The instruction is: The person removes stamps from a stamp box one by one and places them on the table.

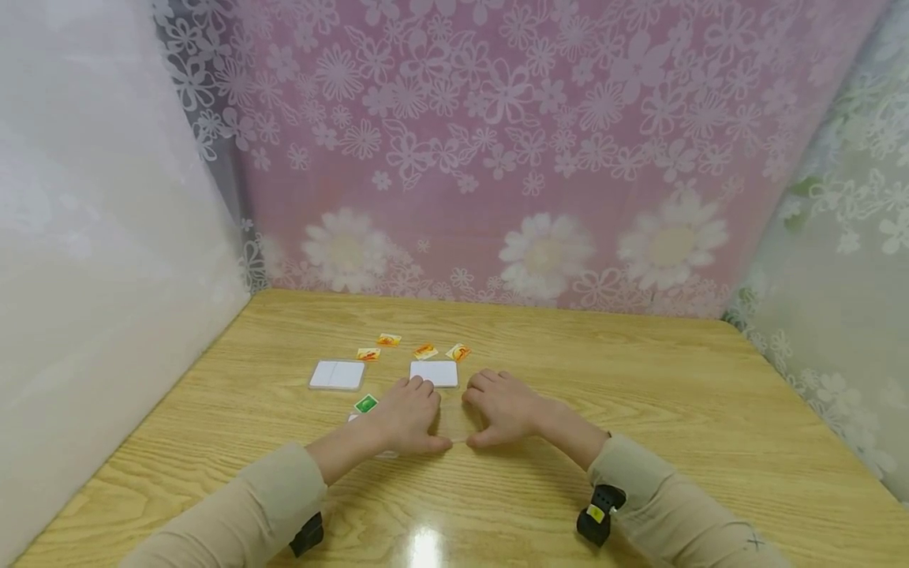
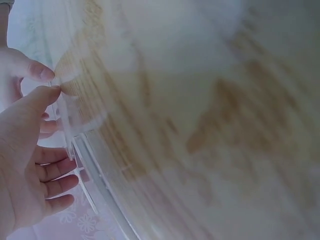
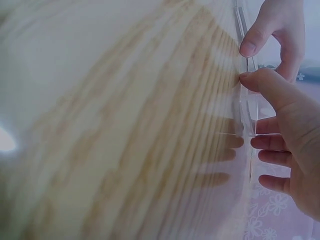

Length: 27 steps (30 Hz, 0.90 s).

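Observation:
My left hand (image 1: 408,418) and right hand (image 1: 506,405) are side by side over the table, their thumbs close together. Between them they hold a flat clear plastic case (image 1: 458,441), low at the tabletop. In the right wrist view, the thumb tips meet the near edge of the clear case (image 3: 243,112), while the other fingers lie bent along it farther off. The case is see-through, so its full outline is hard to make out. Just beyond the left fingers lies a case with white inside (image 1: 434,372). A green card (image 1: 365,404) lies beside the left wrist.
Another clear case with white inside (image 1: 338,375) lies farther left. Several small orange-and-yellow cards (image 1: 425,351) are scattered behind the cases. Partly hidden under the left wrist is one more white-and-clear piece (image 1: 387,454). A floral curtain (image 1: 497,158) closes off the wooden table's (image 1: 639,379) back.

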Each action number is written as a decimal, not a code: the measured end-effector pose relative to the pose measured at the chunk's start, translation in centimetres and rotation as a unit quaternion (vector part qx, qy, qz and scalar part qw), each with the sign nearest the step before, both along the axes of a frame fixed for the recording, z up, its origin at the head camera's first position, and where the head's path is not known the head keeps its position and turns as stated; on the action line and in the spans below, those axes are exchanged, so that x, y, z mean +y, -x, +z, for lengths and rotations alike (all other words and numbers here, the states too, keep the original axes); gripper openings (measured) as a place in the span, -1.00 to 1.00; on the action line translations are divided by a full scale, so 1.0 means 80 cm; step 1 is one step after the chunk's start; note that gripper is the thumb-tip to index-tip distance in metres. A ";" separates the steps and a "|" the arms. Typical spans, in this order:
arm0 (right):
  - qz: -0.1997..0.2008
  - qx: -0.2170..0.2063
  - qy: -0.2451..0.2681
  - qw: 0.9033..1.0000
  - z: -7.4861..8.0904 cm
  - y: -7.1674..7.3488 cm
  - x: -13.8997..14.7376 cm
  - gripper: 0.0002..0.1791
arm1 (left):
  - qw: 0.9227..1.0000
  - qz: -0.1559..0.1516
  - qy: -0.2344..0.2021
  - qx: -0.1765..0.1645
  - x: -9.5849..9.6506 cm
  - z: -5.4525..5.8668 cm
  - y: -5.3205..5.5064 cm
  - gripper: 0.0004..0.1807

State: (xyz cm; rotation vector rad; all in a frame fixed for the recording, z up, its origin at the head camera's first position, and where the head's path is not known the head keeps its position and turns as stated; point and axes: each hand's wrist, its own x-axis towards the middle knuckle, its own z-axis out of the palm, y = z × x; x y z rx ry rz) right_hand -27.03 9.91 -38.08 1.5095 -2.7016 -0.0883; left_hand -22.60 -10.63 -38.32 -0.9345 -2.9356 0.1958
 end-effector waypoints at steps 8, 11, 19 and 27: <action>-0.011 -0.003 0.008 1.000 0.001 -0.001 0.002 -0.33 | 0.999 -0.001 -0.007 0.036 0.001 0.003 0.000 -0.35; -0.020 -0.005 0.017 1.000 0.002 -0.002 0.003 -0.28 | 0.998 -0.001 -0.011 0.054 0.001 0.002 0.001 -0.34; -0.032 0.019 0.041 0.998 0.004 0.002 0.000 -0.28 | 0.994 0.001 -0.023 0.106 -0.002 0.004 0.004 -0.33; -0.059 0.037 0.056 0.996 0.004 0.000 -0.004 -0.27 | 0.991 0.003 -0.031 0.129 -0.008 0.005 0.007 -0.36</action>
